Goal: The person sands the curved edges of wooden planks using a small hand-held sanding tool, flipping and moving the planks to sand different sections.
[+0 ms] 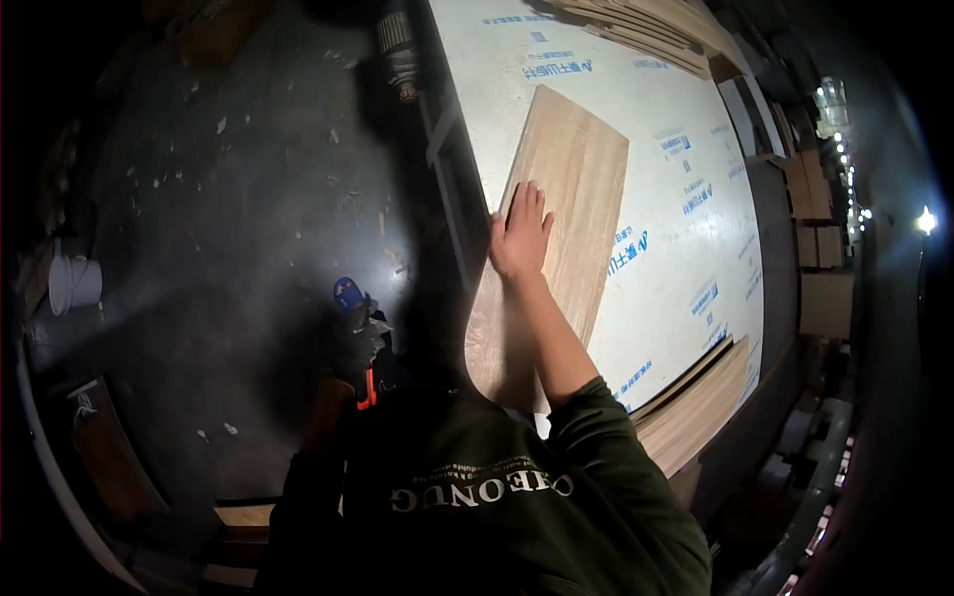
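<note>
A light wood-grain board (pixel 571 169) lies at a slant on the pale work table, its near end rounded. My right hand (pixel 522 236) rests flat on its left part, fingers stretched out and the thumb by the long left edge. Low at the left, in deep shadow, my left hand (pixel 332 399) is closed at a dark tool with an orange-red strip (pixel 368 387). A blue rounded piece (pixel 348 294) shows just beyond it, above some grey parts. Whether these belong to one tool, I cannot tell. Darkness hides most of the left fingers.
The table (pixel 681 268) has a white covering with blue print. Stacked wood strips (pixel 646 35) lie at its far end, more boards (pixel 696 407) at its near right. A white bucket (pixel 76 283) stands on the dark floor (pixel 219 238) at left, where scraps are scattered.
</note>
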The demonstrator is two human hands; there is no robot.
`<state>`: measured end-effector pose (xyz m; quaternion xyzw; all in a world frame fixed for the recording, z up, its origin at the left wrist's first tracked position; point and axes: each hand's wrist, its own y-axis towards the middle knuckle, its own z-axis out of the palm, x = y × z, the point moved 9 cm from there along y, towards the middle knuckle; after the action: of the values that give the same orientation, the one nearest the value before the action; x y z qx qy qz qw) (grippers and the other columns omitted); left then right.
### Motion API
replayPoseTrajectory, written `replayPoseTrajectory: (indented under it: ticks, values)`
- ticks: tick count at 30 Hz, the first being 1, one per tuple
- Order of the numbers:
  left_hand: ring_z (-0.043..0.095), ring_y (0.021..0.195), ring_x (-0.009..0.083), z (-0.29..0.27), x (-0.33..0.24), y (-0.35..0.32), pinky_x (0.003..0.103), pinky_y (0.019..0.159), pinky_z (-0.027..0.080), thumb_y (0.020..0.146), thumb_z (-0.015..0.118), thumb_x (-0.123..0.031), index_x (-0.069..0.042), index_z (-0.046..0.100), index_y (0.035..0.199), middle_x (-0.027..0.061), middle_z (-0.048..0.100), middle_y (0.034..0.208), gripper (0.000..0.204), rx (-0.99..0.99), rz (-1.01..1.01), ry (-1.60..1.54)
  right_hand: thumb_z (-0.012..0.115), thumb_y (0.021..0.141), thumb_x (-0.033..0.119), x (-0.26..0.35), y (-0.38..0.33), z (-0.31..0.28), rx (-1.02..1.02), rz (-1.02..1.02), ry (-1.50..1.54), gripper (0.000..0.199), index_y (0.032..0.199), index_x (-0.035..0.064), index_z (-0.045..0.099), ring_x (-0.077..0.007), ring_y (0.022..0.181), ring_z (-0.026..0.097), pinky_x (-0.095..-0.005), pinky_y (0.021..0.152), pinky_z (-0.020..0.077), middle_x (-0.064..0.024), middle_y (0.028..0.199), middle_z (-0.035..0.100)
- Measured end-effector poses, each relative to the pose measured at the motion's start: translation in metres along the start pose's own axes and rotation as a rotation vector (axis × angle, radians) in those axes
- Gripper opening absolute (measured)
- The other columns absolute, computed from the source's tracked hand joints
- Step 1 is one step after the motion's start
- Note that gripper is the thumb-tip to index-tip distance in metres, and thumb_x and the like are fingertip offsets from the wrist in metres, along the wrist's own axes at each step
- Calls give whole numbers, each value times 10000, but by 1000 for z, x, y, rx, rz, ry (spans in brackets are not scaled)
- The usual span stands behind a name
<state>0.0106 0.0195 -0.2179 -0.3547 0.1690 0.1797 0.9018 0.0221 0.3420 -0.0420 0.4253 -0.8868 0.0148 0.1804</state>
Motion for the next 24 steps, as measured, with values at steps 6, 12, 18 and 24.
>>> replayPoseTrajectory:
  ticks: [6, 12, 18, 24]
  values:
    - [580, 747, 87, 159, -17, 8, 293, 579, 471, 858, 706, -326, -7, 588, 1259, 32, 634, 920, 525, 54, 28, 673, 626, 826, 509, -71, -86, -40, -89, 312, -12, 877, 1462, 2, 299, -376, 1434, 219, -597, 1138, 134, -235, 1520, 285]
    - [519, 1254, 227, 194, 12, 54, 321, 1044, 381, 844, 676, -359, 2, 464, 1379, 168, 528, 1385, 679, 234, 21, 1086, 773, 740, 361, -118, -200, -83, -175, 563, 101, 874, 1394, -70, 385, -394, 1292, 425, -430, 1085, 329, -285, 1376, 455]
    - [568, 545, 122, 193, 0, 37, 290, 478, 469, 863, 693, -287, 7, 631, 945, 39, 600, 695, 311, 226, 171, 920, 778, 774, 206, -166, -185, -61, -204, 900, 917, 567, 1225, -74, 578, -188, 934, 612, -292, 857, 477, -139, 1071, 657]
    - [531, 489, 133, 208, 0, 1, 299, 469, 448, 859, 691, -321, -16, 576, 905, 30, 544, 638, 329, 68, 119, 877, 739, 766, 326, -189, -115, -70, -55, 631, 269, 565, 1213, -1, 623, -324, 1018, 619, -394, 909, 473, -217, 1117, 642]
